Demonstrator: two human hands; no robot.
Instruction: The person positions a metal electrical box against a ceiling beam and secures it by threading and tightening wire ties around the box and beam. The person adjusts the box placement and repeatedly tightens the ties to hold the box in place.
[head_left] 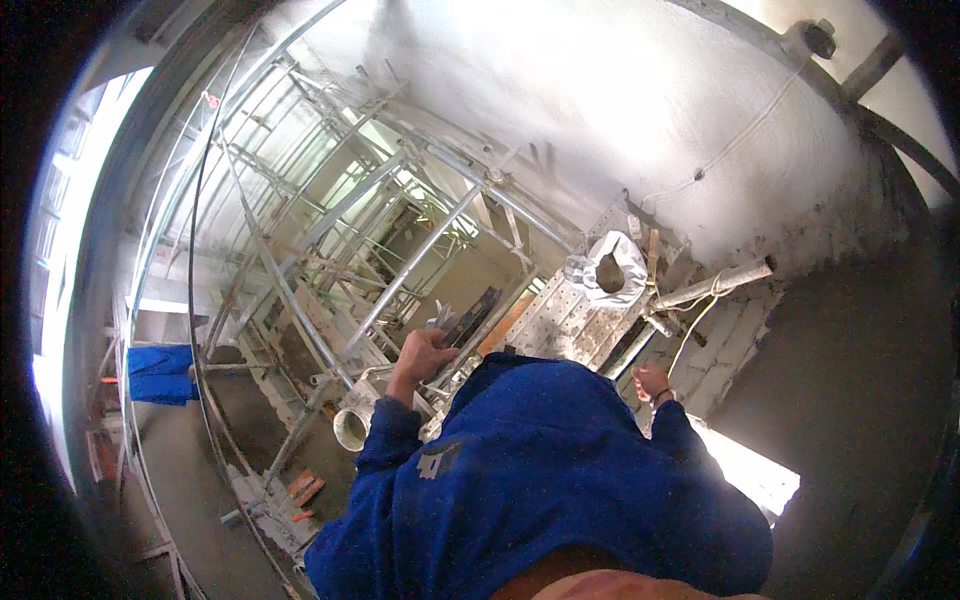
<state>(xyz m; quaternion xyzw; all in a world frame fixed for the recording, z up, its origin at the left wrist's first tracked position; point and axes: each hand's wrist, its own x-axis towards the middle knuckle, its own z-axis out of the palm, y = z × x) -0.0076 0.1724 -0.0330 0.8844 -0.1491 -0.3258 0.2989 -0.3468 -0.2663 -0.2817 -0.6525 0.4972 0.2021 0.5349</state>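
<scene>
Near the middle of the frame, find a dark, narrow piece [474,318], just up and to the right of the left hand [427,355]. Seems stiff and, being thin, probably light enough for one hand; likely gritty rather than slippery, and not very fragile. Best to take hold at the lower end, nearest the fingers. Cannot tell whether touching those fingers or merely beyond them. On the left hand, fingers bent toward the thumb with only a narrow gap; cannot tell whether closed on anything.

Right of the middle, see the right hand [652,382], curled in nearly to a fist; cannot tell whether gripping anything. Just up and to the right of it, note a pale cord [690,335] hanging from a pipe [735,276]. Likely soft, light and easy to pinch along the loose length.

Between the two hands and a little higher in the frame, find a perforated metal plank [575,320], spattered with grey. Looks stiff and fairly heavy, so better held by both long edges. By its upper right end, see a white bag [632,268], open-mouthed; probably soft-walled, best gathered at the rim.
</scene>
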